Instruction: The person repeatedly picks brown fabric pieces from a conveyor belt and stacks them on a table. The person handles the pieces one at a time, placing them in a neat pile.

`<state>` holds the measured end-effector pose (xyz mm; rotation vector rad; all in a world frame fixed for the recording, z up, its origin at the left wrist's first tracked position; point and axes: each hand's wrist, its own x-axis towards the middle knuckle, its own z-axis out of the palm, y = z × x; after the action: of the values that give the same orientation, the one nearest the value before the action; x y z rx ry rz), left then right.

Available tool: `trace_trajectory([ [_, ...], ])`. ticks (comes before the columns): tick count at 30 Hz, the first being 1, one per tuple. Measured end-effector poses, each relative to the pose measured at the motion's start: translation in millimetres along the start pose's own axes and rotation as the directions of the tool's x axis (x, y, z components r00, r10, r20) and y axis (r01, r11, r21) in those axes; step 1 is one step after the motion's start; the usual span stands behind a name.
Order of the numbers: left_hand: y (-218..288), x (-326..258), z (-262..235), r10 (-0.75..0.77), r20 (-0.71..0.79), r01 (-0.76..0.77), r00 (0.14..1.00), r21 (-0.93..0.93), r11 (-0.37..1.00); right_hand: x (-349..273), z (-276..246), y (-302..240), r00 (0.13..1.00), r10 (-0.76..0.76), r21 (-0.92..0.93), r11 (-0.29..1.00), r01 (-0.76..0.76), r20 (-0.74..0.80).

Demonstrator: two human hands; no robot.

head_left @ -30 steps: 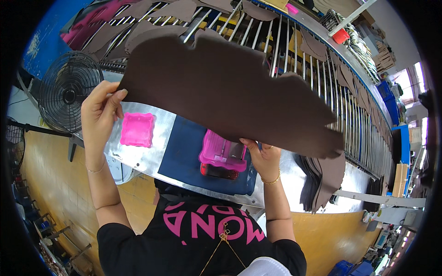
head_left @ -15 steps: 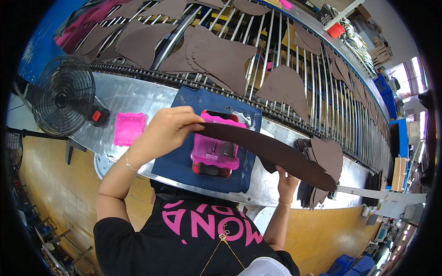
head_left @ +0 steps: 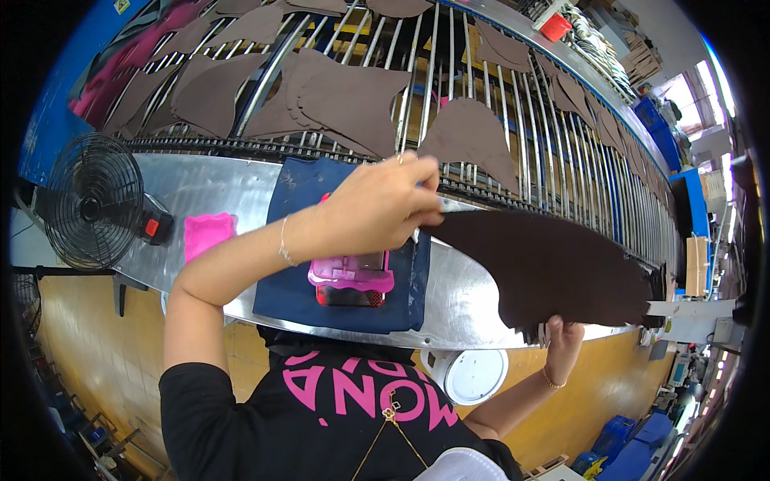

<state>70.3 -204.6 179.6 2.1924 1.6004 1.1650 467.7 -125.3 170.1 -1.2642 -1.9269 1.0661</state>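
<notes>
Plainly, the dark brown sheet hung to the right of the blue mat, above the metal bench, its narrow tip pointing toward the mat and its broad end farther off. At that tip, over the mat's far right corner, the left hand had its thumb and fingers pinched together on the material, a little blurred. Well to the right of the mat, the right hand gripped the sheet's near edge, fingertips closed against it, though part of that hold was hidden. On the mat itself sat a pink tray with a wavy rim, resting over a red-and-black object; the left forearm covered part of the tray. Left of the mat lay a second pink tray, and farther left stood a black wire fan. Beyond the mat ran a rack of metal bars bearing flat brown pieces, several overlapping and one rounded piece to their right. On the mat's near side was a black shirt with pink lettering, and to the right of that a round white lid below the bench, above the yellow floor.
</notes>
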Motion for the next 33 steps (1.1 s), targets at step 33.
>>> trace_trajectory([
  [33, -71, -110, -61, -0.596, -0.437, 0.561, 0.674, -0.223, 0.797, 183, 120, 56, 0.96, 0.224, 0.626, 0.776, -0.072, -0.167],
])
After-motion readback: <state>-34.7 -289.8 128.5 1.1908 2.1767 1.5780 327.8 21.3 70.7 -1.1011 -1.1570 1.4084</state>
